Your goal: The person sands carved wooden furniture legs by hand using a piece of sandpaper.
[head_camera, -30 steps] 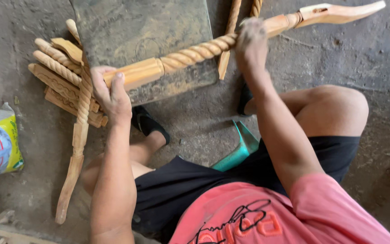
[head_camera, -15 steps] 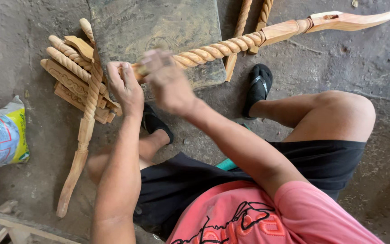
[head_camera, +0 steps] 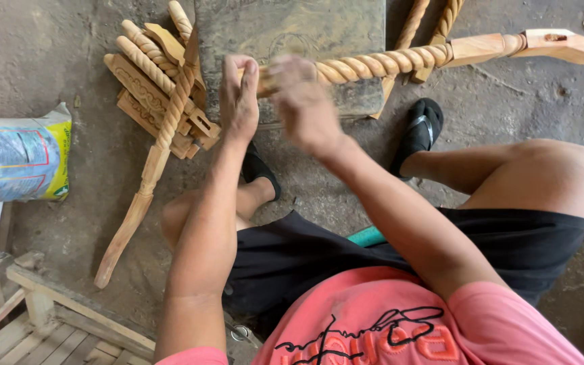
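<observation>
On the stone slab [head_camera: 292, 34], left hand [head_camera: 239, 101] grips the twisted wooden leg [head_camera: 400, 59]; right hand [head_camera: 303, 101] blurred, grip unclear. Leg probably stiff, long, end-heavy; hold near the middle.

Woodcarving workshop: carved twisted legs [head_camera: 160, 101] piled on concrete floor [head_camera: 49, 61].

Left hand [head_camera: 239, 101] grips near end of twisted wooden leg [head_camera: 400, 61] on stone block [head_camera: 292, 34]; right hand [head_camera: 305, 105] blurred just beside it.

Pale unvarnished twisted wooden leg [head_camera: 386, 63]
</observation>
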